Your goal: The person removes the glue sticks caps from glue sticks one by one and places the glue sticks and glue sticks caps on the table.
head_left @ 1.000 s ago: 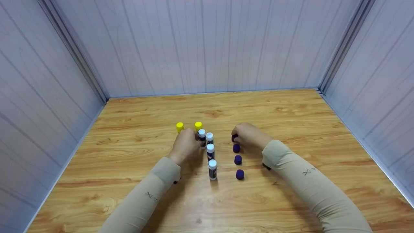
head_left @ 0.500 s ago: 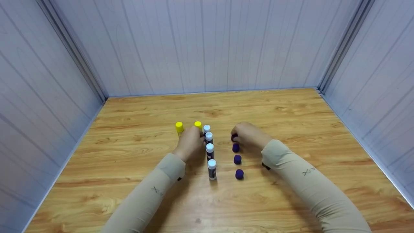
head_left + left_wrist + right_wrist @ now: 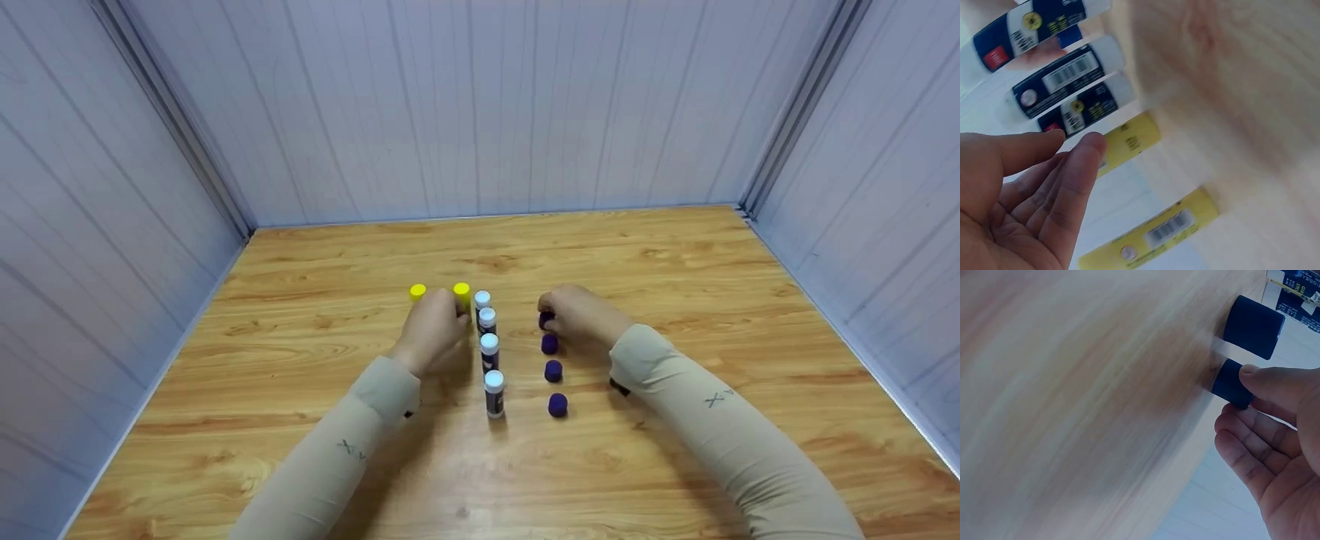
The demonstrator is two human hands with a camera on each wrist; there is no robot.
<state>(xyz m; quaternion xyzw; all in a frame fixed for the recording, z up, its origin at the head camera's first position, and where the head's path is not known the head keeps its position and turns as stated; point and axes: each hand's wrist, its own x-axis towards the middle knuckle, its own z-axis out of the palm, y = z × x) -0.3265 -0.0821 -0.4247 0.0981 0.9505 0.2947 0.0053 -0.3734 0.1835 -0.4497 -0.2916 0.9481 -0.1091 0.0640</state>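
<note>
In the head view, several navy glue sticks with white tops (image 3: 490,360) stand upright in a row running away from me. My left hand (image 3: 429,330) is just left of the farthest one. The left wrist view has its thumb and fingertips apart beside that glue stick (image 3: 1086,107), holding nothing, with a yellow glue stick (image 3: 1134,138) partly behind the index finger. To the right, my right hand (image 3: 585,313) pinches the farthest dark blue cap (image 3: 1231,384) between thumb and fingers, low at the table. More such caps (image 3: 553,370) make a line toward me.
Two yellow-topped glue sticks stand by the left hand, the left one (image 3: 418,292) partly hidden by it. The wood-grain table (image 3: 675,255) is bounded by pale panel walls (image 3: 495,112) at the back and both sides.
The farthest navy glue stick has moved right and away into line with the row. My left hand has let go of it and drawn slightly left. The right hand has stayed put.
</note>
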